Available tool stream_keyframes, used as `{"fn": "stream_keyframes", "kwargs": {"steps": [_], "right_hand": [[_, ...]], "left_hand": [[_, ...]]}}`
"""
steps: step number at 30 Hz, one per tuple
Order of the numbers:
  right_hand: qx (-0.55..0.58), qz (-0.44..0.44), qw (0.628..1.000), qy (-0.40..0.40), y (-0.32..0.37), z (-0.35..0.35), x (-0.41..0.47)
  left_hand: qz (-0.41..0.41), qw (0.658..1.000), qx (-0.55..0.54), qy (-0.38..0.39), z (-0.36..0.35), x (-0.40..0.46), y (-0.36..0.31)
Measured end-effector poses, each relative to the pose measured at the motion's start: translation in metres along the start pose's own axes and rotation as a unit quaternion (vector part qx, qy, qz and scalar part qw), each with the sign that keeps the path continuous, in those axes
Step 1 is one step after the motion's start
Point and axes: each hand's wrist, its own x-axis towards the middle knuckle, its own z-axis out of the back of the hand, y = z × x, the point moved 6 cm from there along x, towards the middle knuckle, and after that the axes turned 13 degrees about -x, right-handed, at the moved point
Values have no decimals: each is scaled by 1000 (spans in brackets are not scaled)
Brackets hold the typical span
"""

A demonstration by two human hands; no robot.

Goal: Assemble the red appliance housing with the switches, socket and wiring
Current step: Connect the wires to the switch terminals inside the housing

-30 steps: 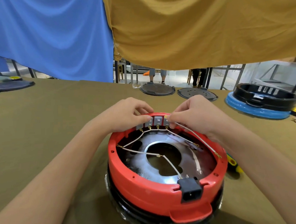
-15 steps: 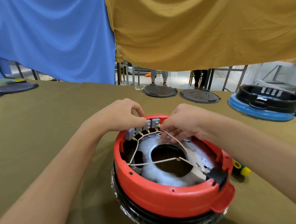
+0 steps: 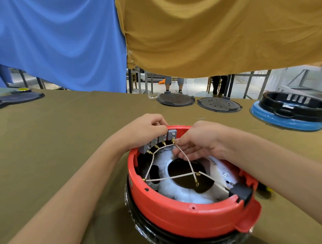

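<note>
Round red plastic housing (image 3: 189, 219) is seated on black base, mid-table. Grey switch row (image 3: 158, 141) at far rim is pinched by left hand (image 3: 146, 129); white wire (image 3: 183, 155) is pinched by right hand (image 3: 197, 140). Black socket (image 3: 241, 192) fitted at right rim; one brass terminal (image 3: 197, 184) judged unconnected.

Two bare forearms are showing, entering from seven and four o'clock. The left hand (image 3: 146, 129) and right hand (image 3: 199, 140) are wearing no gloves, rings or watch. No sleeve is reaching into view.
</note>
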Motion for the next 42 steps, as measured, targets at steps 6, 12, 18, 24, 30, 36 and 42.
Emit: {"fn": "stream_keyframes", "kwargs": {"steps": [6,12,18,24,30,36,42], "right_hand": [[15,7,1000,1,-1,0,2],[22,5,1000,4,-2,1,5],[17,5,1000,-5,-2,1,8],[15,7,999,-28,0,0,8],[0,11,999,-52,4,-2,10],[-28,30,998,-57,2,5,4],[-285,118,928,-209,15,12,-1]], "left_hand": [[9,1000,-21,1,-1,2,3],[9,1000,-28,3,-2,3,5],[0,999,-35,6,-2,3,5],[-10,1000,-23,7,-2,4,5],[-18,1000,-24,8,-2,4,4],[-10,999,-39,6,-3,3,5],[-8,999,-48,6,-3,4,7]]}}
